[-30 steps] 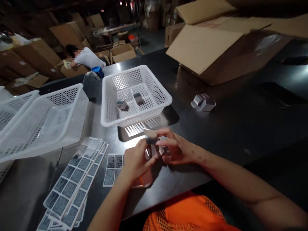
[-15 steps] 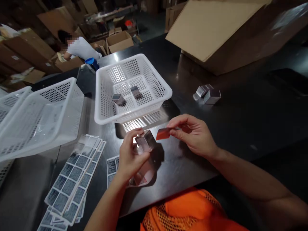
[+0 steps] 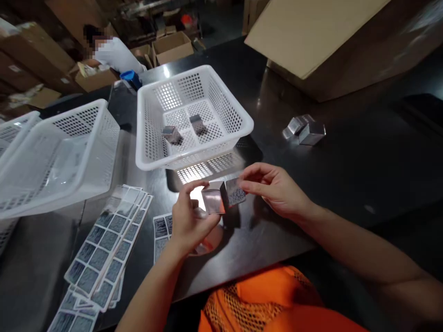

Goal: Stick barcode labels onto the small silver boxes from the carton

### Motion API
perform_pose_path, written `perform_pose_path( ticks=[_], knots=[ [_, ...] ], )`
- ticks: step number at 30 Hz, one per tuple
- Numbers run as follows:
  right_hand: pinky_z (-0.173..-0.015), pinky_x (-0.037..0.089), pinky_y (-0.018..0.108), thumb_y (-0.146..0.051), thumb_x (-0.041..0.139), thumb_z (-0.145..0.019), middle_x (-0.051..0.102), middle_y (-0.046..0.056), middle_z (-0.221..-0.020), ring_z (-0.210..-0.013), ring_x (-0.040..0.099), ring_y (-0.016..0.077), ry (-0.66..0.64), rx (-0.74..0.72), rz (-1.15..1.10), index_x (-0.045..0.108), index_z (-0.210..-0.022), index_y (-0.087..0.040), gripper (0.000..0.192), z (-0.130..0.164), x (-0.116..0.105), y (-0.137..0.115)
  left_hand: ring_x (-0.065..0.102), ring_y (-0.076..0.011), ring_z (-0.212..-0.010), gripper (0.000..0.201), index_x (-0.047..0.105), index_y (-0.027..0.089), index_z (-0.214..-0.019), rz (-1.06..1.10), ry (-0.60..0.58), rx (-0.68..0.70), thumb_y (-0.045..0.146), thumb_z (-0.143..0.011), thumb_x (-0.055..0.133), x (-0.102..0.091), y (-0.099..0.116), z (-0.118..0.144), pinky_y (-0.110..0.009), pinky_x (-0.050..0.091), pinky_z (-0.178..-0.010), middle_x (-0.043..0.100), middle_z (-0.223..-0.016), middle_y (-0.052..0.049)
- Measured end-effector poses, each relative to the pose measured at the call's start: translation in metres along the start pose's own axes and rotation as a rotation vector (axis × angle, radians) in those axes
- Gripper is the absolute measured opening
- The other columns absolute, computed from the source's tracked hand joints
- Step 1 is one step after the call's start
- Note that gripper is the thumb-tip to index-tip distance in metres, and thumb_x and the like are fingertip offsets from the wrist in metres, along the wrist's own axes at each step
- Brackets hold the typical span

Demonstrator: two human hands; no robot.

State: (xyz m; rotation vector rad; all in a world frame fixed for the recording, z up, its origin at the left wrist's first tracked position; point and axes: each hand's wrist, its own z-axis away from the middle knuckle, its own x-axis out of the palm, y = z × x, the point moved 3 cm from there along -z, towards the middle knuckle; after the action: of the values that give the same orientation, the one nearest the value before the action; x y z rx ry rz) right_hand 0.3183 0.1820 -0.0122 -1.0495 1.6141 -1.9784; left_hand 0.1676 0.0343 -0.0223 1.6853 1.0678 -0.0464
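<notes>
My left hand [image 3: 189, 216] grips a shiny metal cube [image 3: 213, 200] between thumb and fingers, above the near edge of the table. Pinched in the fingertips of my right hand [image 3: 278, 190] is a small square sticker [image 3: 236, 192] with a speckled grey face. The sticker stands close by the cube's right side; whether they touch I cannot tell. Partly behind my left wrist lies a sticker sheet [image 3: 160, 234] with grey squares. More sticker sheets [image 3: 104, 249] are fanned in a pile further left.
A white plastic basket [image 3: 194, 159] beyond my hands contains two metal cubes [image 3: 170, 133]. More white baskets [image 3: 100, 138] stand left. Several metal blocks [image 3: 311, 133] sit right, below a large cardboard box [image 3: 311, 41]. A blue-topped container [image 3: 130, 78] and a person [image 3: 117, 54] are further back.
The sticker has turned from edge-on to show its speckled face, and has come nearer the cube. My left hand has rotated the cube slightly. The view has shifted a little.
</notes>
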Motion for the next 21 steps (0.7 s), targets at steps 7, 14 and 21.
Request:
perform_pose_path(
  ticks=[7,14,21],
  knots=[
    [-0.071,0.055,0.025,-0.030,0.090,-0.070,0.070,-0.005,-0.073,-0.067,0.066,0.0106,-0.027,0.032,-0.036,0.070,-0.103,-0.022,0.040,0.004,0.001,0.001,0.067,-0.0191,-0.103,0.065,0.061,0.027,-0.131,-0.185,0.005,0.211,0.017,-0.070,0.079,-0.006,0.006,-0.001,-0.022,0.051,-0.059,0.067,-0.118,-0.006],
    [-0.097,0.055,0.037,-0.039,0.091,-0.068,0.067,0.002,-0.092,-0.112,0.066,0.0228,0.013,-0.002,0.150,0.066,-0.089,-0.021,0.037,0.007,0.001,0.005,0.068,-0.0193,-0.100,0.056,0.065,0.025,-0.128,-0.267,0.040,0.221,0.025,-0.074,0.082,-0.005,0.005,0.004,-0.025,0.057,-0.067,0.069,-0.116,-0.006],
    [-0.088,0.061,0.037,-0.047,0.089,-0.067,0.066,0.006,-0.107,-0.110,0.067,0.0238,-0.023,0.047,0.160,0.064,-0.088,-0.022,0.041,0.011,0.011,0.008,0.070,-0.0182,-0.097,0.049,0.065,0.022,-0.125,-0.339,0.020,0.312,0.026,-0.078,0.078,-0.002,0.014,0.004,-0.027,0.059,-0.079,0.070,-0.111,-0.006]
  ],
)
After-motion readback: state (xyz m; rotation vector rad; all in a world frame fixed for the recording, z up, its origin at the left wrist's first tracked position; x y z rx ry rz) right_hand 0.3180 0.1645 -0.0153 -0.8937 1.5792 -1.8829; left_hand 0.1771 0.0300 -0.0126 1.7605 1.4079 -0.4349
